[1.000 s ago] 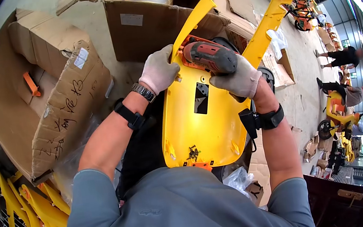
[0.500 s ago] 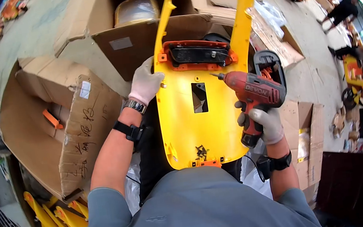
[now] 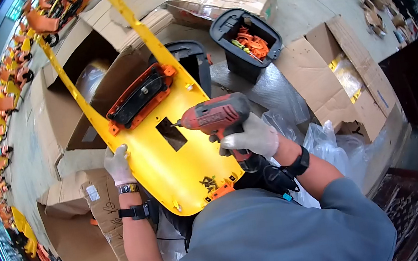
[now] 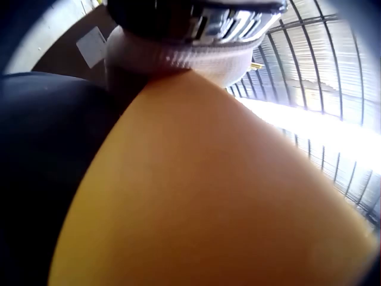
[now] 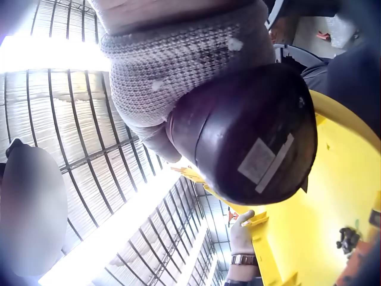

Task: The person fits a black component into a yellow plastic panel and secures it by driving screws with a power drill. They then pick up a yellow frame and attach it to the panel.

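A yellow plastic panel [image 3: 171, 162] with two long arms lies across the person's lap, tilted to the left in the head view. The gloved left hand [image 3: 119, 165] grips its left edge, thumb over the rim. In the gloved right hand [image 3: 255, 137] is a red and black cordless driver [image 3: 217, 116], held by its handle over the panel's right side, its bit pointing left near the rectangular cutout. A black part in an orange frame [image 3: 141, 96] sits across the panel between the arms. Small dark screws [image 3: 209, 184] lie piled near the panel's lower end.
A black bin [image 3: 248, 45] of orange parts stands ahead to the right. Open cardboard boxes [image 3: 75, 224] sit at left, with another carton [image 3: 338, 80] at right. Clear plastic wrap [image 3: 324, 151] lies beside the right forearm. Orange and yellow bikes [image 3: 10, 142] line the far left.
The right hand has drawn the driver back from the black part toward the panel's right side. The left hand has slid lower along the edge. The head view has swung right.
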### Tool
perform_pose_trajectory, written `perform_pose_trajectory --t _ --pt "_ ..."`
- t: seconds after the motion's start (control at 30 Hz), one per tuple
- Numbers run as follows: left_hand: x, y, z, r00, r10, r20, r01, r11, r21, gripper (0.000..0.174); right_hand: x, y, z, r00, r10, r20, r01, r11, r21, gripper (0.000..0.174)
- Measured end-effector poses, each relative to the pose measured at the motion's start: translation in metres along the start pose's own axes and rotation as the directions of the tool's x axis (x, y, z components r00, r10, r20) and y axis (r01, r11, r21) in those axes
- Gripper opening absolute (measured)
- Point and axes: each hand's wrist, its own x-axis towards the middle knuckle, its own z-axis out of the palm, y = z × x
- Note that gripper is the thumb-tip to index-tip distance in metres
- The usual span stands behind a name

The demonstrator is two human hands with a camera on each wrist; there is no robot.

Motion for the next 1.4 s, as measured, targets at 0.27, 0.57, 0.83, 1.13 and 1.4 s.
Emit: perform_pose_trajectory --t 0.27,0.57,0.83,1.13,1.4 --pt "-0.008 0.018 0.009 0.982 0.021 -0.187 -0.006 0.997 0.079 0.022 0.009 0.004 -0.061 0.963 -0.151 -0.222 0.224 0.91 0.35 0.049" --pt "-0.015 0.022 -0.003 0.925 0.207 -0.319 -0.056 0.904 0.425 0.024 0.054 0.038 -0.286 0.774 -0.319 -0.547 0.017 0.874 -0.485 0.047" --pt "-0.018 0.032 0.011 0.963 0.072 -0.26 -0.049 0.995 0.092 0.032 0.092 0.054 -0.356 0.779 -0.129 -0.613 -0.155 0.908 -0.388 0.042" --pt "-0.003 0.021 0.0 0.973 -0.007 -0.23 0.029 0.995 0.092 0.029 0.101 0.069 -0.342 0.754 -0.256 -0.605 -0.229 0.762 -0.606 0.046" --pt "-0.011 0.03 0.01 0.963 0.043 -0.266 -0.009 0.992 0.125 0.036 0.113 0.069 -0.337 0.804 -0.268 -0.531 -0.476 0.245 -0.845 0.081"
